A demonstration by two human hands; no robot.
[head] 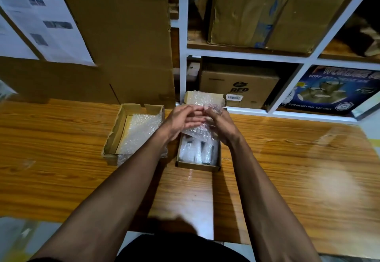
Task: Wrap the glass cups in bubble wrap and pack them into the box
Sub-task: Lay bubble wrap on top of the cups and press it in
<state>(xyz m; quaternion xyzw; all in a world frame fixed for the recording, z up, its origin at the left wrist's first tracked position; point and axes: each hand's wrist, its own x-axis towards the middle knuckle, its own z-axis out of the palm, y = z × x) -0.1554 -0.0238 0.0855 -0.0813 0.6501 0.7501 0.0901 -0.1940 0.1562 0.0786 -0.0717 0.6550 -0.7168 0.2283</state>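
Two hands, left hand [183, 121] and right hand [221, 127], close their fingers around one bubble wrap bundle [200, 131], held directly above the box [197, 166] on the desk [287, 159]; bundle axis cannot be told; both hands equally near

Two bare forearms [127, 189] without sleeves, above a dark garment [181, 249]
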